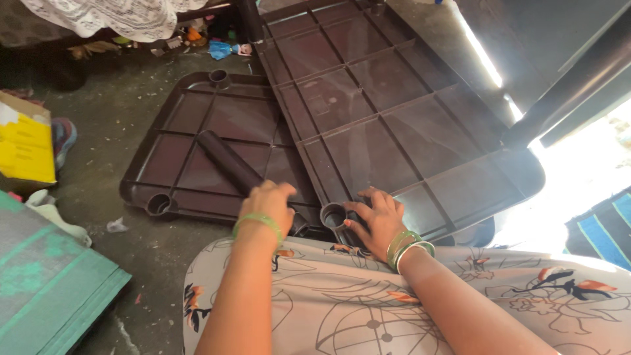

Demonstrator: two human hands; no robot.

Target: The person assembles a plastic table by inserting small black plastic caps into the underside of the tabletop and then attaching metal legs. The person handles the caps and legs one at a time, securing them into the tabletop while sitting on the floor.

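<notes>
Two dark brown plastic panels with ribbed undersides lie on the floor. The larger panel (388, 112) overlaps the smaller panel (197, 131) along its right edge. A brown plastic tube (227, 158) lies slanted across the smaller panel. My left hand (269, 207) is wrapped around the near end of that tube. My right hand (374, 220) rests on the near corner of the larger panel, fingers beside a round socket (333, 215). Both wrists carry green bangles.
A yellow cardboard box (26, 144) and a green mat (46, 283) lie at the left. Clutter and white lace cloth (125, 16) sit at the back. A dark beam (572, 85) slants at the right. Floral fabric (342, 309) covers my lap.
</notes>
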